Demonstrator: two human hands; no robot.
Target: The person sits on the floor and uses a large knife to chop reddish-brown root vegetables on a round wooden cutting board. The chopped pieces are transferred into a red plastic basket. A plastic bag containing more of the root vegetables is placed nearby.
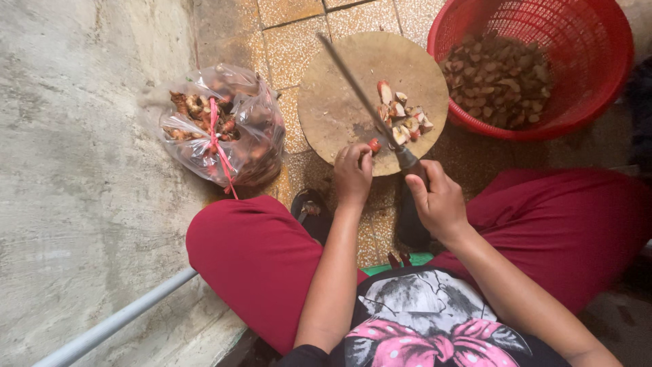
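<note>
Your black shirt (435, 326) with its pink bow print fills the bottom edge, and your knees in dark red trousers (258, 251) spread to either side as you squat over a tiled floor (299, 47). Your right hand (438, 200) is wrapped tight around the handle of a long knife (367, 102), whose blade runs up and to the left across a round wooden chopping board (339, 102). Your left hand (353, 173) rests at the near edge of the board, fingertips pinched together on a small reddish root piece (374, 145) just left of the blade. Just beyond the blade, on the right half of the board, lies a small heap of cut pieces (402, 115), pale inside with red skin. Past the board, at upper right, a red plastic basket (598, 88) holds many more brownish cut chunks (499, 78); its rim is just beside the board's right edge. To the left of the board sits a clear plastic bag (251, 122) of whole knobby roots, tied with pink string, against a grey concrete wall (75, 170). A pale pipe (115, 323) crosses the lower left corner.
</note>
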